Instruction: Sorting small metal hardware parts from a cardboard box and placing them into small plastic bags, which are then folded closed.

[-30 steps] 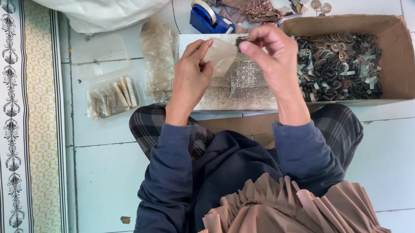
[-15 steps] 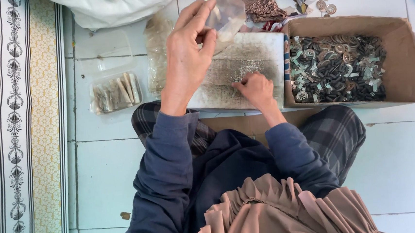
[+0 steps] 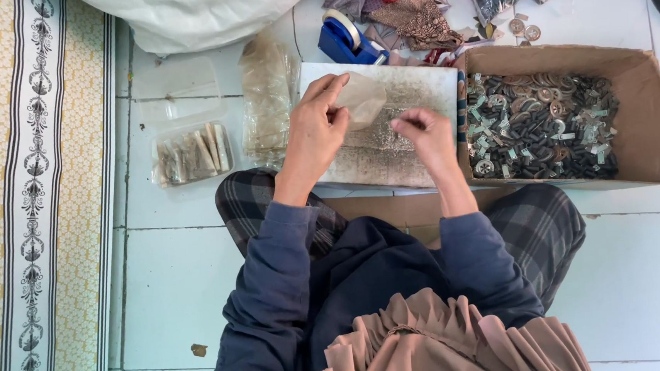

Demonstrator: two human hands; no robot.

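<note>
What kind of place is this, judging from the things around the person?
Probably a home floor used for small packing work: white floor tiles beside a patterned rug, a cardboard box of small dark parts, and a blue tape dispenser.

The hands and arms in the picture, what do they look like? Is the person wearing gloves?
No gloves. Both the left hand and the right hand are bare, with no rings or watch showing. Each arm is covered down to the wrist by a long, dark navy blue sleeve of soft, plain cloth that wrinkles at the elbows, with no stripes or markings.
</note>
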